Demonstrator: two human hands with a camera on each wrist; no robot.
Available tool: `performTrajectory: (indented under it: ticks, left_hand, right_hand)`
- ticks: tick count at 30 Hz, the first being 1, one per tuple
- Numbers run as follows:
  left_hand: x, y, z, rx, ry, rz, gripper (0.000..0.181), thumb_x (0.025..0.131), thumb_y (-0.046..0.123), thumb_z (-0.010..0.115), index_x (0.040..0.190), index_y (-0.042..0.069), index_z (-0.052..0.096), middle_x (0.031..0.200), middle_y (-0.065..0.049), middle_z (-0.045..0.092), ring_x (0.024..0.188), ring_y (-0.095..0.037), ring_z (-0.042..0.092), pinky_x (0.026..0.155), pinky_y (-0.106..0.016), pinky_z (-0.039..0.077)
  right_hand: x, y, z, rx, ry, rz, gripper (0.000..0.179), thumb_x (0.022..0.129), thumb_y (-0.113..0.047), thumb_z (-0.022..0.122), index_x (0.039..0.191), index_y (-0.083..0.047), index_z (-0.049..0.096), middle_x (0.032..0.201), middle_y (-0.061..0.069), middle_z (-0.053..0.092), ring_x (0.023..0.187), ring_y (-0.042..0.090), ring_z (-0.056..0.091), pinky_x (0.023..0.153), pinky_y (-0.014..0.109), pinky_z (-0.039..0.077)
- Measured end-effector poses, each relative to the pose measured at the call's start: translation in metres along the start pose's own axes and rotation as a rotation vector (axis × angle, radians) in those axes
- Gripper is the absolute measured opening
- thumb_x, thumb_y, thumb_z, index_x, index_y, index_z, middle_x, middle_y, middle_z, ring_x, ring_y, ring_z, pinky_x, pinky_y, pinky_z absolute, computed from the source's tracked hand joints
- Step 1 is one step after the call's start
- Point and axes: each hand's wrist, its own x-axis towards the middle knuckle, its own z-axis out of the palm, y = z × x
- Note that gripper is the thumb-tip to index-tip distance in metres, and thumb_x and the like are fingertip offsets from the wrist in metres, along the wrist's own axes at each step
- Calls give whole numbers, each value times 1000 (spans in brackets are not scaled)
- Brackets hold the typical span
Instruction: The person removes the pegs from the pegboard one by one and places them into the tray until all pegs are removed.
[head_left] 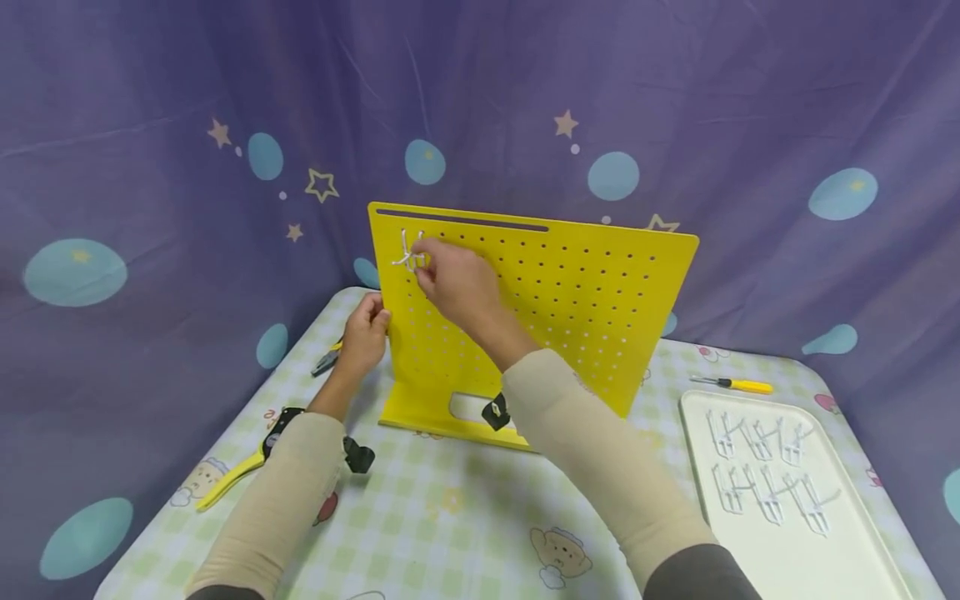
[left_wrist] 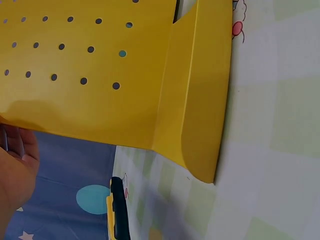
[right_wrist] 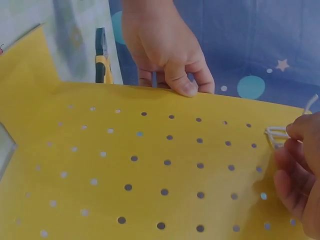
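A yellow pegboard [head_left: 585,292] with rows of small holes stands upright on its bent foot. At its upper left corner is a white wire hook [head_left: 409,258], its prongs against the board face. My right hand [head_left: 461,279] pinches this hook between thumb and fingertips; in the right wrist view the hook [right_wrist: 276,132] is partly hidden by the fingers. My left hand [head_left: 365,333] grips the board's left edge, thumb on the front and fingers behind, as the right wrist view shows. Whether the hook's ends sit in the holes cannot be seen.
On the right, a white tray [head_left: 697,450] holds several white wire hooks [head_left: 771,500]. Behind it lies a yellow-handled screwdriver [head_left: 738,385]. Pliers [head_left: 327,360] lie left of the board, and a yellow-handled tool [head_left: 232,479] with a black head lies beside my left forearm.
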Motion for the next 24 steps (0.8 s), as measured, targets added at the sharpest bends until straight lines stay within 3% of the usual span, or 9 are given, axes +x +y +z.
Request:
performTrajectory:
  ticks: [5, 9, 16, 24]
  left_hand:
    - [-2, -3, 2, -2, 9, -12, 20, 109, 13, 46, 120, -1, 55, 94, -11, 51, 81, -19, 51, 72, -19, 44]
    - [-2, -1, 0, 8, 11, -10, 19, 109, 13, 46, 120, 1, 55, 93, -11, 51, 82, -21, 50, 72, -21, 44]
    - [0, 3, 2, -5, 11, 11, 22, 108, 16, 47, 120, -1, 55, 93, -12, 51, 80, -16, 49, 72, -20, 43]
    - [0, 3, 2, -22, 11, -26, 22, 108, 17, 46, 120, 0, 55, 93, -9, 50, 82, -17, 49, 74, -20, 44]
  right_hand:
    - [1, -6, 7, -50, -1, 35, 27, 102, -31, 61, 127, -29, 68, 70, -4, 60, 54, 14, 47, 48, 24, 36]
    - [3, -8, 9, -68, 49, 39, 24, 102, -32, 61, 124, -30, 71, 69, -4, 62, 52, 15, 45, 47, 24, 36]
    - [7, -9, 15, -51, 145, 76, 19, 103, -35, 61, 113, -28, 76, 90, -5, 78, 56, 13, 59, 53, 25, 49]
    - [8, -11, 19, -34, 180, 89, 19, 102, -34, 63, 110, -26, 77, 91, -6, 78, 62, 11, 63, 58, 23, 51]
